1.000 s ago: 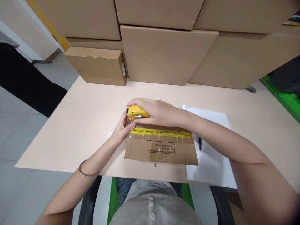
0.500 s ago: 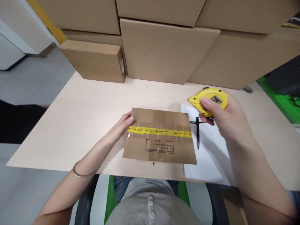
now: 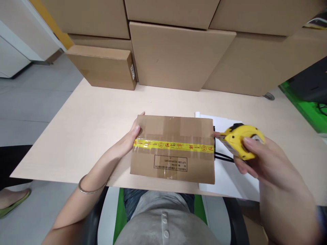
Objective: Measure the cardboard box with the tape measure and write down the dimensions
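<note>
A flat cardboard box (image 3: pixel 173 160) sealed with yellow printed tape lies on the light wooden table (image 3: pixel 84 122), tilted up a little toward me. My left hand (image 3: pixel 127 143) grips its left edge, thumb on top. My right hand (image 3: pixel 258 156) is closed around a yellow tape measure (image 3: pixel 238 140), held just off the box's right edge, its nose pointing at that edge. A black loop hangs from the tape measure beside the box.
White paper (image 3: pixel 230 177) lies under the right side of the box. Large cardboard boxes (image 3: pixel 178 54) are stacked along the back of the table, a smaller one (image 3: pixel 102 68) at back left. A green crate (image 3: pixel 304 102) stands at the right. Someone's foot in a sandal (image 3: pixel 12 199) shows at lower left.
My right hand carried the tape measure from the box's left end across to its right edge and lowered it. The left hand shifted its hold and the box lifted slightly.
</note>
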